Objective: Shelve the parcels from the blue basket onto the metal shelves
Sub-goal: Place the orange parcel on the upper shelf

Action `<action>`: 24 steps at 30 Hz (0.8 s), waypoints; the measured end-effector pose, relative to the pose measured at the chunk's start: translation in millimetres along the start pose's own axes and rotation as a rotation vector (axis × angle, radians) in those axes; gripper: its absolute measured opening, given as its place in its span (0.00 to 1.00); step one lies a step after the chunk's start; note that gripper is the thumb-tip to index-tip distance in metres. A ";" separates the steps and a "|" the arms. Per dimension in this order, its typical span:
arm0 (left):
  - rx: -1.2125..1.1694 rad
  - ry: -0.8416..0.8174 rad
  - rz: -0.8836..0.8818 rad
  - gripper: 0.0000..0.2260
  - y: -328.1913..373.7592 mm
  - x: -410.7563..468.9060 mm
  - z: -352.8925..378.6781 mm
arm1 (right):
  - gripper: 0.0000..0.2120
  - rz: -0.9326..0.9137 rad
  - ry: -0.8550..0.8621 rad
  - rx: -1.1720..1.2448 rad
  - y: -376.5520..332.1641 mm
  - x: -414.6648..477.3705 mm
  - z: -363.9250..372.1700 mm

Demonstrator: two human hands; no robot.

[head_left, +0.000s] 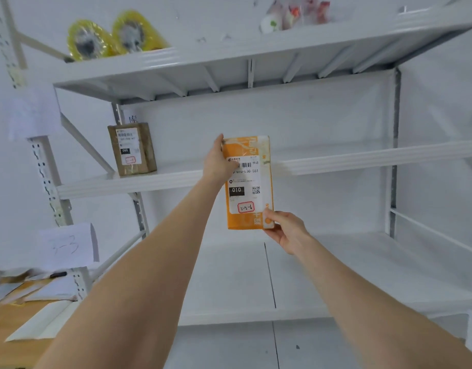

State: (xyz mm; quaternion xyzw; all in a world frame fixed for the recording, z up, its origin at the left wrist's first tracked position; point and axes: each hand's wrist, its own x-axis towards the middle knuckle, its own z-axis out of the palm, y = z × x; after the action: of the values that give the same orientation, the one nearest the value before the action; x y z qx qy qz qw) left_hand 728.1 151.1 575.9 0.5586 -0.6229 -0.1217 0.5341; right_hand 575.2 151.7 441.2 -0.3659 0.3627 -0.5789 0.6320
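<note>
An orange parcel [252, 179] with a white shipping label stands upright in the air in front of the white metal shelves [336, 162]. My left hand [217, 162] grips its upper left edge. My right hand [285, 231] pinches its lower right corner. The parcel's top half overlaps the front edge of the middle shelf. A brown parcel [132, 149] with a white label stands upright at the left end of that middle shelf. The blue basket is out of view.
Two yellow-wrapped items [115, 37] and some clear-bagged goods [296, 14] lie on the top shelf. Paper tags [69, 245] hang on the left upright. A wooden table [5, 323] with envelopes and papers is at the lower left. The bottom shelf [336, 275] lies below the parcel.
</note>
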 end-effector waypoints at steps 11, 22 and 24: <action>-0.061 0.059 0.049 0.31 16.6 33.0 -41.1 | 0.10 -0.146 -0.053 0.023 -36.7 30.6 58.9; -0.118 0.027 0.101 0.33 23.1 48.2 -33.4 | 0.16 -0.218 -0.025 0.021 -55.9 48.9 62.0; -0.123 0.029 0.108 0.33 26.2 50.4 -26.6 | 0.16 -0.222 -0.014 0.023 -61.5 52.0 55.7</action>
State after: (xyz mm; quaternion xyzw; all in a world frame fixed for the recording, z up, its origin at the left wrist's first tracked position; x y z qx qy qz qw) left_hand 744.4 130.4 632.7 0.4922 -0.6357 -0.1227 0.5819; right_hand 599.1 98.4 519.8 -0.4007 0.3088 -0.6468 0.5707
